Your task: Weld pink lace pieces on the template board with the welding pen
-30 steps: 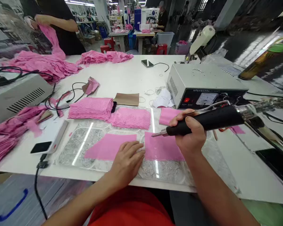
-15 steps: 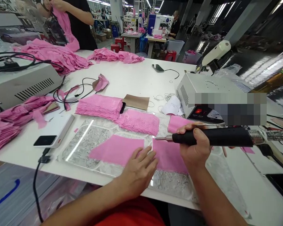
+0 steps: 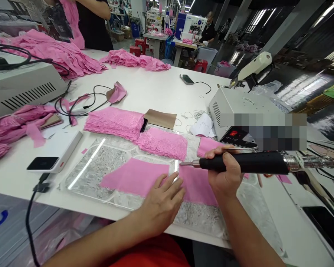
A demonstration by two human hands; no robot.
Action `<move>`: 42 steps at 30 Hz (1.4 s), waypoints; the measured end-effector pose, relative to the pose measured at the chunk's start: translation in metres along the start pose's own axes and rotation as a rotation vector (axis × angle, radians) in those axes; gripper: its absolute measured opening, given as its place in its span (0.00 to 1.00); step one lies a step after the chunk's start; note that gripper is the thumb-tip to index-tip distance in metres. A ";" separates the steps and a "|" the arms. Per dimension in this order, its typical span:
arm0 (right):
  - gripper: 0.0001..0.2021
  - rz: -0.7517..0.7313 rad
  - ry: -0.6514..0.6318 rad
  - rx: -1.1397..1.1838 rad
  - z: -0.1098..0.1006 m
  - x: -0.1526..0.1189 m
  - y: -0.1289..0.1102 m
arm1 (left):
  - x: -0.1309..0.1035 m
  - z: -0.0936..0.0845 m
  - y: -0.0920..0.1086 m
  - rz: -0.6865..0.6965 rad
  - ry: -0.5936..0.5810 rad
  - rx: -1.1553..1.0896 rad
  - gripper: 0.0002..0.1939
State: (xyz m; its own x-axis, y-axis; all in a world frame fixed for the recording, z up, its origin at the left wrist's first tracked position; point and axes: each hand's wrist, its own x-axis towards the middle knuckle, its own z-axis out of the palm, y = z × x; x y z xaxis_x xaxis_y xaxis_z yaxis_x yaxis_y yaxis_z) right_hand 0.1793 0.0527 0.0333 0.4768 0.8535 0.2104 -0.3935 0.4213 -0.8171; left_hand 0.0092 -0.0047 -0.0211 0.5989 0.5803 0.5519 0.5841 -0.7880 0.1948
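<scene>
My left hand [image 3: 164, 202] lies flat with its fingers stretched out, over the inner edges of two pink fabric pieces. The left fabric piece [image 3: 136, 176] is cut slanted on one side; the right fabric piece [image 3: 199, 185] lies across a narrow gap from it. Wrapped around the black handle of an ultrasonic welding gun [image 3: 245, 163] is my right hand [image 3: 225, 172]. The gun's thin metal tip points left, at the right piece's upper inner corner. A slim metal strip shows above the handle by my fingers; its kind is unclear. Both pieces rest on a clear patterned mat [image 3: 203, 218].
Behind the pieces stand two stacks of pink lace-textured fabric [image 3: 114, 124]. A grey control box [image 3: 233, 111] with a red display is at right, a white power bank [image 3: 55, 154] at left. A black phone [image 3: 323, 222] lies at right. Another person [image 3: 96, 26] handles pink fabric across the table.
The view has shifted slightly, so the table's things sit a little further left. Both hands keep their places over the fabric, the gun's tip still by the gap.
</scene>
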 end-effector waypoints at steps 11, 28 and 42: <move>0.04 -0.072 -0.041 -0.071 -0.001 0.000 0.001 | -0.002 0.000 -0.001 0.001 -0.045 -0.013 0.12; 0.04 0.005 -0.074 -0.043 -0.007 -0.004 -0.015 | -0.017 -0.015 0.012 0.044 -0.005 -0.041 0.11; 0.04 0.005 -0.084 -0.065 -0.004 -0.006 -0.010 | -0.020 -0.012 0.009 0.053 -0.060 -0.059 0.14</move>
State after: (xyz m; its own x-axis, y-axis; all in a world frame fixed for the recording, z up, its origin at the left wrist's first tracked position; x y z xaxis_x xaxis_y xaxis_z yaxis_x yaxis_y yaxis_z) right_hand 0.1835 0.0420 0.0376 0.4063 0.8794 0.2484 -0.3423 0.3985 -0.8509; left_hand -0.0041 -0.0257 -0.0201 0.6607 0.5474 0.5136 0.5186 -0.8276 0.2148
